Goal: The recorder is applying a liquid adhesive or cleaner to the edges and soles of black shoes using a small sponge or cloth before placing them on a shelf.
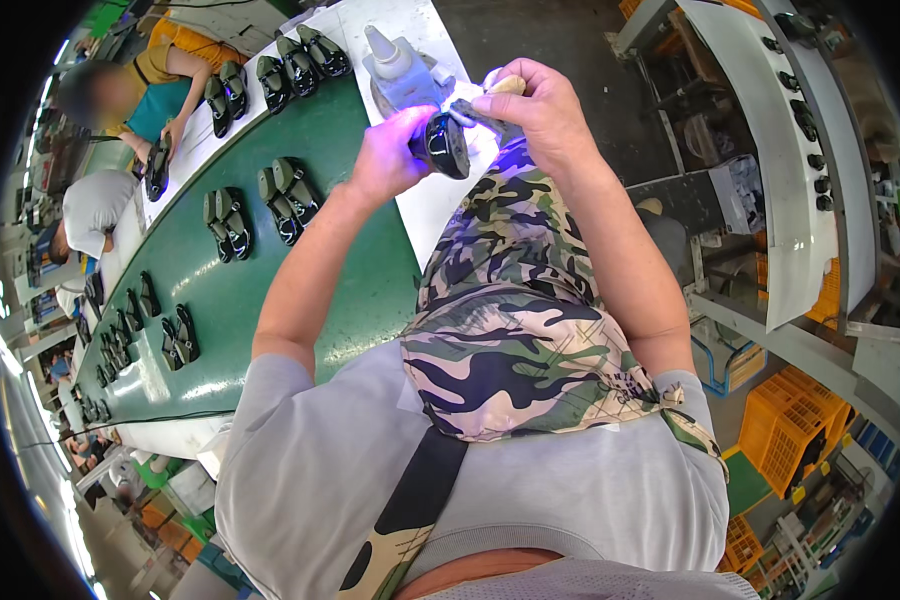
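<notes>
My left hand (388,152) grips a black shoe (444,146), holding it up over the white work surface (425,215). My right hand (533,108) pinches a small brush with a pale wooden handle (508,85), its tip against the shoe's edge. A violet light falls on the shoe and my fingers. A grey glue bottle with a pointed nozzle (394,68) stands just beyond the shoe. A camouflage apron (510,320) covers my front.
A green conveyor belt (340,130) curves away on my left, carrying several pairs of black shoes (288,196). Other people (150,95) sit along its far side. A second white conveyor (770,150) runs on the right. Orange crates (785,420) stand at the lower right.
</notes>
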`<state>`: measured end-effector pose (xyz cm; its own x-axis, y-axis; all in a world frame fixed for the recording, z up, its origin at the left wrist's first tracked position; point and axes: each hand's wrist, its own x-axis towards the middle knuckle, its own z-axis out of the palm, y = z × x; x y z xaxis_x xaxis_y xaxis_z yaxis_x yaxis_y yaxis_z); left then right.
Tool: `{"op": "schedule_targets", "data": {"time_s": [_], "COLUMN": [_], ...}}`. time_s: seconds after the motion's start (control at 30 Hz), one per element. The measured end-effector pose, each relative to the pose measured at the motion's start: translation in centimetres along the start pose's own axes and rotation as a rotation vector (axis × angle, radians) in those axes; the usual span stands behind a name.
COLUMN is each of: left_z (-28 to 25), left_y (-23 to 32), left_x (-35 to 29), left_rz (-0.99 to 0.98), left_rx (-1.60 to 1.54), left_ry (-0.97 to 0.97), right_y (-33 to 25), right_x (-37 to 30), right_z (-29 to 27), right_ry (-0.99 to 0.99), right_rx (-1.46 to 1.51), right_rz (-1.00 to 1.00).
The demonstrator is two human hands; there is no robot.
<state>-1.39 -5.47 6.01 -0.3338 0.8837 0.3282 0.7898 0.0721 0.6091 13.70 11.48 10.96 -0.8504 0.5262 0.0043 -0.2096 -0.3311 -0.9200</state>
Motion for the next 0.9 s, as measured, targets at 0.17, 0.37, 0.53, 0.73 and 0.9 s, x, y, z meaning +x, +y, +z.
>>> {"op": "schedule_targets", "data": {"time_s": [0.17, 0.37, 0.53, 0.73, 0.9], "left_z": [-1.3, -0.5, -0.5, -1.1, -0.4], "left_y": [0.5, -2.1, -1.7, 0.0, -1.0], "left_x": [0.7, -1.3, -2.0, -2.0, -2.4], "left_rz": [-0.329, -0.274, -0.365, -0.569, -0.652], "left_rx": [-0.153, -0.496, -0.845, -1.121, -1.203], "left_ry": [-0.458, -0.521, -0.559, -0.54, -0.499], "right_y": [-0.8, 0.5, 2.1, 2.9, 3.8], "right_x": [0.6, 2.1, 3.2, 2.0, 0.5], "right_z": [-0.5, -1.1, -1.9, -1.3, -1.1], "right_ry": [0.017, 0.048, 0.049, -0.062, -0.11], "right_rx": [-0.093, -0.219, -0.338, -0.284, -0.283], "right_rz": [-0.089, -0.181, -0.279, -0.181, -0.124]}}
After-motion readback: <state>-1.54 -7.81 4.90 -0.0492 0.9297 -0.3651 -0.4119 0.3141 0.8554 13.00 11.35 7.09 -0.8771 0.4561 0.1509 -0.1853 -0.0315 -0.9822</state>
